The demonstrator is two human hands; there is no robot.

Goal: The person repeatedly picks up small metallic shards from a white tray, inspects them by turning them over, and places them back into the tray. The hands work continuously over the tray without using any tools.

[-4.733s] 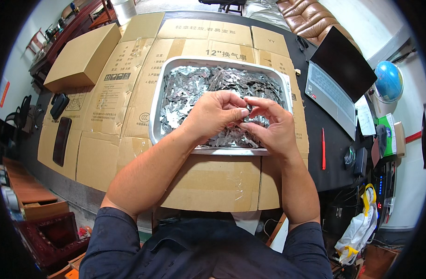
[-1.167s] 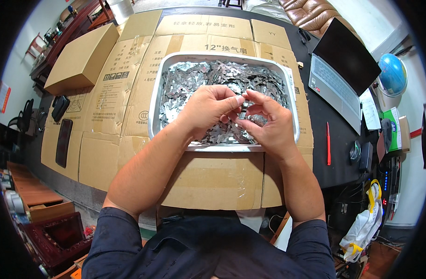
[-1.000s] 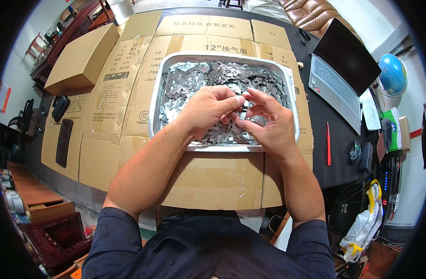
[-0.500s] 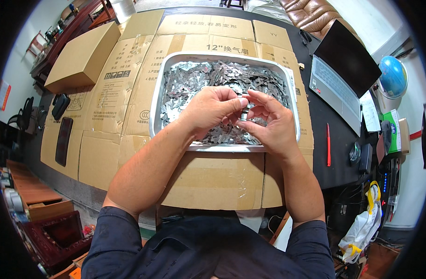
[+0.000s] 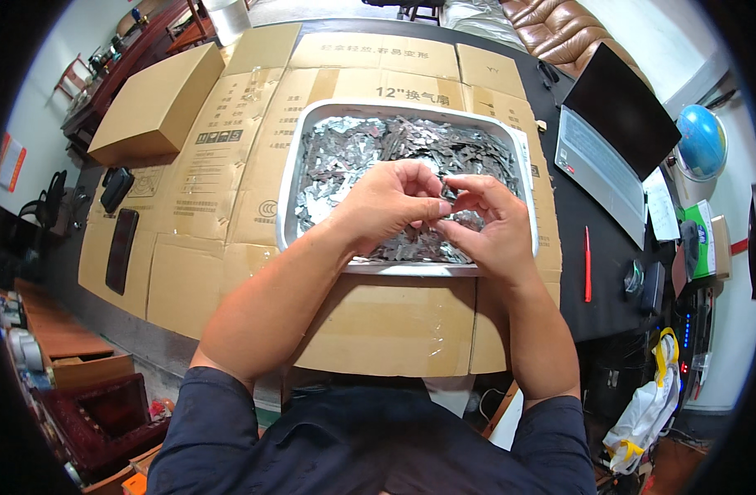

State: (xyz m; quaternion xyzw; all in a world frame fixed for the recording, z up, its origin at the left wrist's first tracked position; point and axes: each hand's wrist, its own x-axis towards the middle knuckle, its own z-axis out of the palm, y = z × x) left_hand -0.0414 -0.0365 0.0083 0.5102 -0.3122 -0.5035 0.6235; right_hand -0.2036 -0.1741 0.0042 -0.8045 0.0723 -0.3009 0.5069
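A shallow white tray (image 5: 289,173) holds a heap of several small flat grey metal pieces (image 5: 353,153). Both hands hover over its near half. My left hand (image 5: 390,202) and my right hand (image 5: 487,221) meet fingertip to fingertip, pinching a small metal piece (image 5: 449,200) between them. The piece is mostly hidden by the fingers.
Flattened cardboard sheets (image 5: 205,157) cover the dark table under the tray. A closed cardboard box (image 5: 155,103) sits far left, two black phones (image 5: 120,247) at the left edge. An open laptop (image 5: 605,140), a red pen (image 5: 587,264) and a globe (image 5: 701,140) lie right.
The hands stay together over the tray with only slight finger shifts around the small piece. The view has shifted slightly; nothing else moved.
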